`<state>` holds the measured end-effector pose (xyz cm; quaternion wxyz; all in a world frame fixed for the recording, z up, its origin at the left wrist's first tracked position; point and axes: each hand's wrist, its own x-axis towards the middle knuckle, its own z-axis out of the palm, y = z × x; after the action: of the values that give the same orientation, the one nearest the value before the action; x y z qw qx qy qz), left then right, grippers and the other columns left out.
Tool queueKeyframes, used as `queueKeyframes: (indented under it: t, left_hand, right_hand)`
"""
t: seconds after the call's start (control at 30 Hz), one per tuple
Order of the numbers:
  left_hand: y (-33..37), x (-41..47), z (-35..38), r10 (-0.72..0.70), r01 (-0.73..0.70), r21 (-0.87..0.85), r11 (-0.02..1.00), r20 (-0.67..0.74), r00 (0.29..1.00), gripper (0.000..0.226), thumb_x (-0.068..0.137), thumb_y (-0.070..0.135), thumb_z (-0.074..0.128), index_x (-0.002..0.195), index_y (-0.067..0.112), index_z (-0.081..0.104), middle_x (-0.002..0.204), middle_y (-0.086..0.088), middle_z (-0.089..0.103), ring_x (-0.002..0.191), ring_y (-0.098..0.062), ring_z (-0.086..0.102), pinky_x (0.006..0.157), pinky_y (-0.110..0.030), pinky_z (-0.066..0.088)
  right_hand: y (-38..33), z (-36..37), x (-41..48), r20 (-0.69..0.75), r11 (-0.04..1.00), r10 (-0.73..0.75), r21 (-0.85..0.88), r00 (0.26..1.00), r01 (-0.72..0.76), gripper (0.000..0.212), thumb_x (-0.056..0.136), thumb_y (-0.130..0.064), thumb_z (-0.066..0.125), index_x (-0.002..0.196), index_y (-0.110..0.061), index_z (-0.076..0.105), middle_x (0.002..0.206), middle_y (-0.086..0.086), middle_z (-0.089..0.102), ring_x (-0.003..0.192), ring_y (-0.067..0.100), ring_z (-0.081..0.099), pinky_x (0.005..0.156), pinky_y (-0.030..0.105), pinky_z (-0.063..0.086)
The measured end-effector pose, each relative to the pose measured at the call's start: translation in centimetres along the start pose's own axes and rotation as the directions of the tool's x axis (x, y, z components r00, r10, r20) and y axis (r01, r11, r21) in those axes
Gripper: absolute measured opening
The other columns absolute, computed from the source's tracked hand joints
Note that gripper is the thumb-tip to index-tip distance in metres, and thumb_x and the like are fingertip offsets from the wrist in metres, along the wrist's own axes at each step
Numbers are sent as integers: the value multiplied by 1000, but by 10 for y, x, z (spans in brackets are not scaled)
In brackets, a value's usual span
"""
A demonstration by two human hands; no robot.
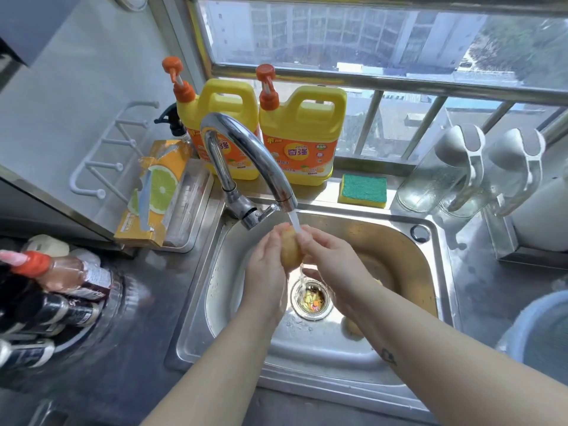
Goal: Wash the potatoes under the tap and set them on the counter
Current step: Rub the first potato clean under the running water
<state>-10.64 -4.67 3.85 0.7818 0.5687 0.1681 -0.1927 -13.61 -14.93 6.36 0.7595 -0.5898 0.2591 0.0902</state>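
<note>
two bare forearms reach in from the bottom edge over the steel sink [190,302], which is sunk into a dark counter [147,318]. nearest thing in the basin is a second potato [353,329], lying on the sink floor just right of the drain [312,299] and half tucked under the right forearm. a bit further in, both hands meet above the drain. the left hand [266,272] cups the potato [290,252] from its left side and the right hand [330,259] wraps it from the right. fingers of both are curled round it, so it sits clamped between the palms with only a strip of yellow-brown skin showing. water [295,221] from the tap [246,142] lands right on top of the potato, by the right hand's fingertips. behind the sink there's a green and yellow sponge [364,190] on the ledge, two yellow detergent jugs [302,130] with orange pumps by the window, and an orange box [153,195] with a lime on it off to the left. glass pitchers [445,173] stand on the right.
</note>
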Motion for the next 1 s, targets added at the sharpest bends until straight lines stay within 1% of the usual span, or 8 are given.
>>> queueKeyframes:
  t: [0.13, 0.27, 0.4, 0.47, 0.6, 0.77, 0.87, 1.0]
  left_hand:
    - [17, 7, -4, -176, 177, -90, 980, 13, 984, 28, 108, 18, 39, 118, 5, 62, 106, -17, 70, 85, -23, 69, 72, -32, 57]
    - [22, 6, -3, -193, 192, 39, 981, 38, 980, 29, 108, 17, 38, 128, 3, 53, 112, -22, 65, 92, -31, 66, 68, -35, 57]
    - [18, -3, -5, -111, 97, 100, 990, 141, 984, 32, 109, 19, 37, 129, 3, 56, 115, -22, 68, 89, -23, 71, 71, -32, 57]
    - [10, -6, -12, -70, 32, 183, 983, 207, 976, 37, 107, 25, 42, 140, 8, 49, 127, -18, 65, 103, -21, 71, 85, -32, 57]
    - [-1, -8, -28, 10, -194, 501, 843, 345, 939, 50, 103, 31, 48, 151, 29, 33, 135, 5, 59, 116, -11, 64, 102, -37, 50]
    - [1, -10, -22, 131, -303, 607, 734, 311, 941, 35, 103, 39, 47, 136, 28, 44, 118, 12, 63, 106, -5, 61, 94, -30, 47]
    - [-3, -1, -16, 114, -203, 551, 809, 192, 975, 40, 100, 50, 42, 129, 25, 52, 113, 4, 66, 95, -14, 59, 90, -40, 47]
    - [3, 14, -14, 73, -83, 498, 863, 40, 997, 37, 105, 46, 34, 95, 25, 63, 73, 3, 57, 59, -13, 49, 64, -33, 41]
  right_hand:
    - [-2, -11, 1, 142, 926, -188, -304, 972, 223, 41, 93, -13, 71, 127, -33, 62, 106, -12, 70, 89, 1, 68, 80, 17, 50]
    - [-2, -10, 2, 181, 921, -205, -297, 962, 252, 40, 87, -11, 77, 119, -31, 64, 96, -6, 70, 78, 12, 65, 67, 25, 56]
    - [5, -8, 5, 16, 979, -166, -117, 986, 166, 19, 87, -21, 78, 104, -27, 71, 74, 10, 58, 55, 13, 48, 53, 26, 42]
    - [8, -8, 6, -15, 990, -134, -45, 991, 133, 10, 90, -23, 75, 99, -21, 73, 73, 16, 54, 50, 13, 44, 52, 27, 39]
    - [12, -6, 7, -12, 996, -80, -33, 997, 80, 15, 95, -26, 67, 100, -14, 75, 69, 17, 53, 50, 14, 44, 52, 27, 38]
    - [10, -5, 9, -42, 998, -43, -49, 998, 41, 29, 103, -29, 55, 90, -10, 72, 53, 4, 53, 48, 13, 48, 48, 24, 40]
    - [9, -8, 10, 11, 992, -57, -114, 998, 58, 25, 105, -25, 51, 107, -11, 72, 79, 11, 64, 58, 16, 58, 57, 28, 52]
    - [13, -12, 8, 107, 976, -67, -198, 992, 87, 31, 104, -18, 54, 135, -18, 58, 96, 9, 65, 69, 20, 65, 71, 34, 60]
